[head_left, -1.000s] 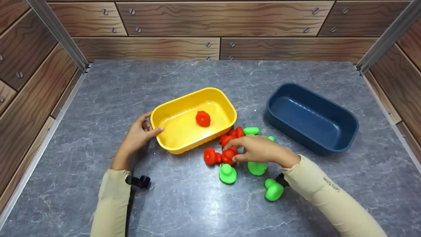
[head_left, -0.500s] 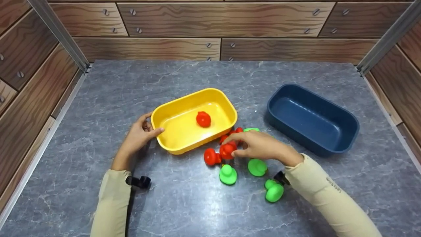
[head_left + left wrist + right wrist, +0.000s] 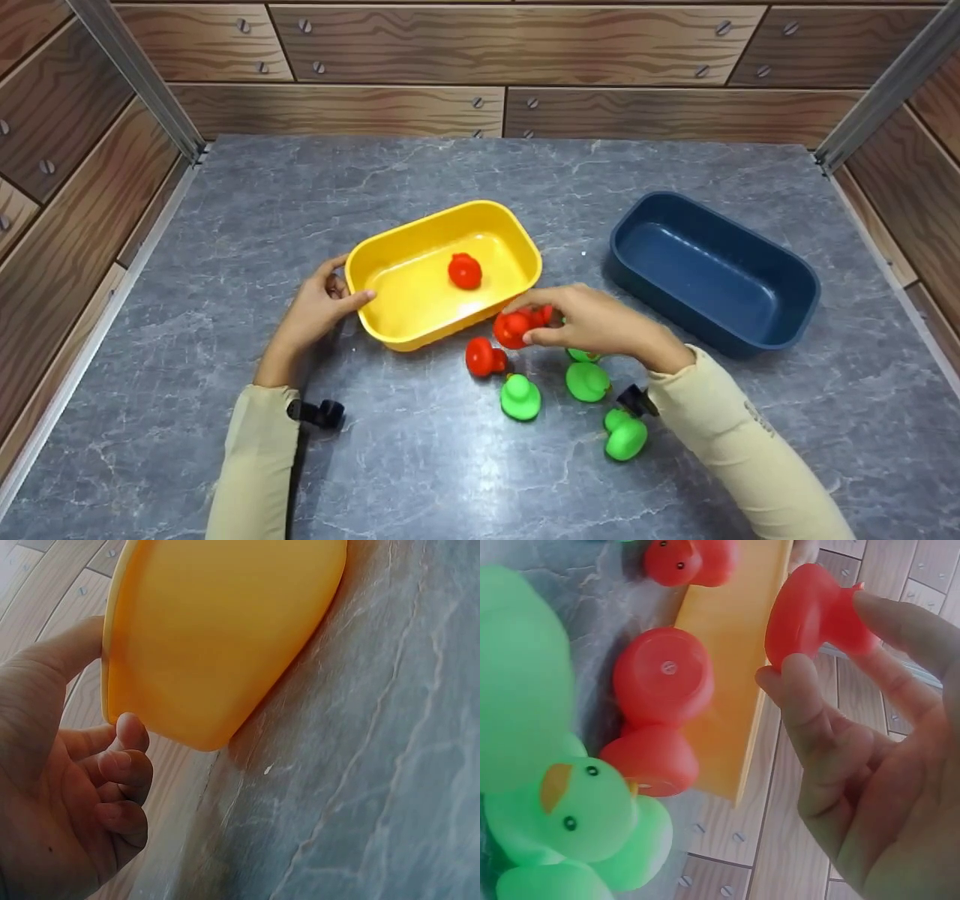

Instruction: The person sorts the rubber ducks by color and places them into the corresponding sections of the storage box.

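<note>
My right hand pinches a red rubber duck between thumb and fingers, near the front wall of a yellow bin. In the right wrist view the held duck is raised off the pile. My left hand grips the bin's left end, thumb over the rim and fingers outside, some of them curled. One red duck lies inside the bin. Another red duck lies on its side in front of it. Beside the bin, more red ducks are partly hidden by my right hand in the head view.
Green ducks lie close to my right hand and forearm: one green duck in front, another green duck under the wrist, a third green duck by the sleeve. A dark blue bin stands at right. Wood-patterned walls enclose the table.
My right hand has lifted the red duck from the pile and carried it slightly away from me, toward the yellow bin. My left hand keeps its hold on the bin.
</note>
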The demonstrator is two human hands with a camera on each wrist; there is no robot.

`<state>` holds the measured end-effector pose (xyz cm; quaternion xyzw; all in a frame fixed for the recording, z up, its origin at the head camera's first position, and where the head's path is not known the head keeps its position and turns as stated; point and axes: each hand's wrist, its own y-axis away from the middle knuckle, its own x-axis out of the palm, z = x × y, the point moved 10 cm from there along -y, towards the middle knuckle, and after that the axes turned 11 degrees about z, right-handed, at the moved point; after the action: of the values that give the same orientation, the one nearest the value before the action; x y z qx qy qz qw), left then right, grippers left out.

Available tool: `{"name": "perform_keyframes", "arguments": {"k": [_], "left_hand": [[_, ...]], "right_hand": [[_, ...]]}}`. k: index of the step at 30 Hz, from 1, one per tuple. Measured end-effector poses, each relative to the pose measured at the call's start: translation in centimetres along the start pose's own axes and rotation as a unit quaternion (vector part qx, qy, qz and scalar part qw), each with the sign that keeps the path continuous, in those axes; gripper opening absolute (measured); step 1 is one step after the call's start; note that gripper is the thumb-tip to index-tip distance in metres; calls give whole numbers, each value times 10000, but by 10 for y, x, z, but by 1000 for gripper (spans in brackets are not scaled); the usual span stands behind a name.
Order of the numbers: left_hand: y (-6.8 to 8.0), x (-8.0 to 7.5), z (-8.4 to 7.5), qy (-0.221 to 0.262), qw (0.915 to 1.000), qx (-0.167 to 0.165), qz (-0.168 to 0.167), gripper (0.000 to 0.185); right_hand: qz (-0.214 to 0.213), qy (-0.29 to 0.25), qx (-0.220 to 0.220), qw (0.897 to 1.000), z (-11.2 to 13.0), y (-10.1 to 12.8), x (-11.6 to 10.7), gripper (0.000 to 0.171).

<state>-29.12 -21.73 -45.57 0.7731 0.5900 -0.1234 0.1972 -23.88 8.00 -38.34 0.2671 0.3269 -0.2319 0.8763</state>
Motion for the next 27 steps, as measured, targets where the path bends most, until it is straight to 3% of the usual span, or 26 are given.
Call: {"name": "perform_keyframes", "arguments": {"k": [11,27], "left_hand": [[1,0,-1,4,10000,-18,8,78],[0,0,0,154,9998,140,-50,72]], "right_hand": [[-233,-35,-87,9997,11,-7,-9,32],[-797,-635,97,9947,2,-14,-22,34]]}}
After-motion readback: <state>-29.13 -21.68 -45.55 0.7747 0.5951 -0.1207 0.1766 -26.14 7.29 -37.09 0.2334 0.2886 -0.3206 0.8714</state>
